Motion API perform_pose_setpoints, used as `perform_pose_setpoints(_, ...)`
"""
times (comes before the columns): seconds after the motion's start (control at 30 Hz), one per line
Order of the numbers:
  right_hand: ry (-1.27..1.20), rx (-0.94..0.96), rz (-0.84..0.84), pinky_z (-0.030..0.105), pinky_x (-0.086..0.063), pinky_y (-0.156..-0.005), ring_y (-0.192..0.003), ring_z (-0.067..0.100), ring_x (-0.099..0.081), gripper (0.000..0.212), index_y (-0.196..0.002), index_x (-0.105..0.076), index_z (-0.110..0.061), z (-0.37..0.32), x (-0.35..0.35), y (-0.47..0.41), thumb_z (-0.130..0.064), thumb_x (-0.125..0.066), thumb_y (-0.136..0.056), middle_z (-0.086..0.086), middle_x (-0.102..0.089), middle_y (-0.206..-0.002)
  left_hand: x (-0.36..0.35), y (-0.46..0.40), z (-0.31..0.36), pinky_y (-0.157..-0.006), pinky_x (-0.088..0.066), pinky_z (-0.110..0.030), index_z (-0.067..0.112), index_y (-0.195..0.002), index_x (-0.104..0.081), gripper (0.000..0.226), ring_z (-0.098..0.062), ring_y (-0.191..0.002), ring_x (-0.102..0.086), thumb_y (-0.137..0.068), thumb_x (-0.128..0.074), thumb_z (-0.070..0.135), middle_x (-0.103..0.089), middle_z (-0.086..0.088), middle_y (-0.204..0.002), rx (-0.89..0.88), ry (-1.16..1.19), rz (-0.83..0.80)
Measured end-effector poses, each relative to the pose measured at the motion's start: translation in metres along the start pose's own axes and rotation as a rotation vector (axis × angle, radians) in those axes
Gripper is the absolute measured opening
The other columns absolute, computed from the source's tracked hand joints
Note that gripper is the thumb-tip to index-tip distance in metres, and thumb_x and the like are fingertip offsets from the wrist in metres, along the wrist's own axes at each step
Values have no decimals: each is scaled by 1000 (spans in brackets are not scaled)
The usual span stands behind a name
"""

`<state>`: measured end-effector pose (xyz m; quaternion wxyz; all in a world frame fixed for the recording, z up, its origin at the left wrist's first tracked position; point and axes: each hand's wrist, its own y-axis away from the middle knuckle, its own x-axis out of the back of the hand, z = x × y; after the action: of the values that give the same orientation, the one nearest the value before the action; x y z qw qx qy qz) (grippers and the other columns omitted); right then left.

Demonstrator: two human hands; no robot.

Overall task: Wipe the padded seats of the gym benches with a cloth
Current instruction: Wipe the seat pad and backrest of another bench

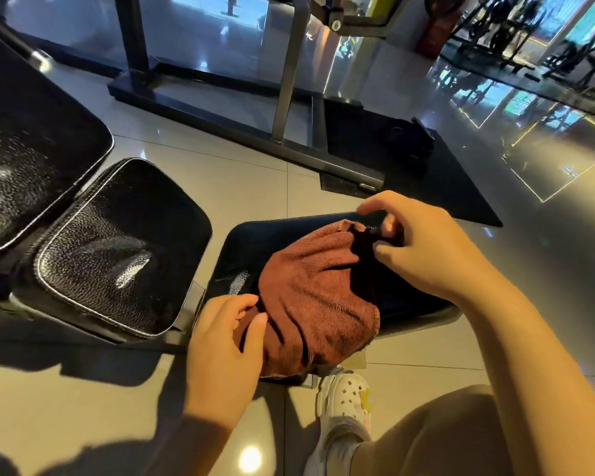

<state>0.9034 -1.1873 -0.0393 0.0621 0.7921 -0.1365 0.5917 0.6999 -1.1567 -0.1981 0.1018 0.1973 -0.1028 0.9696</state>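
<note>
Rust-brown cloth [310,297] lies bunched on the near padded seat [251,242]. Left hand [224,341] grips its near edge, right hand [416,242] pinches the far corner; cloth spans between both.

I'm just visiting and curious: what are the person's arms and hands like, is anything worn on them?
Both the left hand and the right hand are bare: no gloves, rings, watch or wristband show. The forearms are bare too, with no sleeves in view.
</note>
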Motion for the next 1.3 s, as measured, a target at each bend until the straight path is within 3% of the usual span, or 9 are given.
perform_pose_setpoints(0.17,33,-6,-30,22,-45,-73,-80,9,-49,48,-124,-52,-31,1,2,4,-5,-64,-86,-13,-49,-86,12,-2,-2,-66,-42,-23,21,-82,-63,13,-14,-76,-55,-90,-65,11,-53,8,-83,-92,-105,31)
perform_pose_setpoints(0.37,115,52,-40,17,-38,-70,-82,6,-45,43,-127,-52,-28,5,-4,6,-10,-62,-90,-16,-49,-90,44,3,-26,-61,-38,-34,29,-73,-52,23,-24,-71,-54,-93,-58,21,-55,5,-69,187,-131,27)
perform_pose_setpoints(0.5,147,56,-19,23,-36,-78,-94,7,-41,41,-129,-52,-28,4,-8,7,-13,-62,-91,-17,-45,-98,43,3,2,-72,-37,-28,25,-99,-63,12,-19,-88,-54,-94,-55,17,-56,7,-92,-58,-269,48)
perform_pose_setpoints(0.6,129,50,-30,24,-34,-82,-98,7,-42,39,-129,-53,-29,4,-6,9,-20,-62,-92,-14,-48,-107,30,-14,41,-79,-35,-26,20,-110,-67,24,-13,-95,-51,-95,-49,17,-60,4,-104,-318,-252,79)
perform_pose_setpoints(0.73,128,83,-13,20,-36,-76,-95,8,-51,19,-113,-62,-28,2,-11,11,-33,-54,-96,-12,-58,-103,7,-78,66,-86,-35,-20,23,-112,-70,22,-15,-104,-57,-97,-54,19,-65,4,-113,-283,-194,-206)
perform_pose_setpoints(0.83,142,70,-25,23,-37,-83,-105,15,-54,19,-113,-63,-24,4,-13,13,-24,-56,-96,-6,-61,-110,-4,-105,64,-94,-46,-28,29,-113,-68,23,-13,-103,-60,-92,-64,24,-66,6,-114,-210,-268,-491)
perform_pose_setpoints(0.93,159,69,-50,24,-39,-85,-106,16,-53,20,-113,-63,-23,5,-13,11,-20,-58,-95,-4,-61,-113,-6,-113,61,-90,-51,-35,29,-103,-71,17,-10,-92,-62,-87,-70,26,-69,7,-101,-200,-241,-561)
perform_pose_setpoints(1.1,214,76,59,34,-48,-84,-99,22,-54,15,-110,-59,-21,-4,-15,7,-17,-52,-98,0,-55,-109,-10,-129,59,-82,-47,-30,28,-98,-70,10,-11,-90,-57,-92,-62,29,-65,8,-99,-224,-212,-354)
perform_pose_setpoints(1.3,234,69,17,36,-49,-83,-101,21,-52,34,-126,-54,-23,-5,-14,-6,-12,-57,-95,0,-49,-116,-33,-147,49,-72,-35,-27,22,-102,-69,16,-15,-86,-49,-97,-54,24,-56,-2,-104,-97,-289,-155)
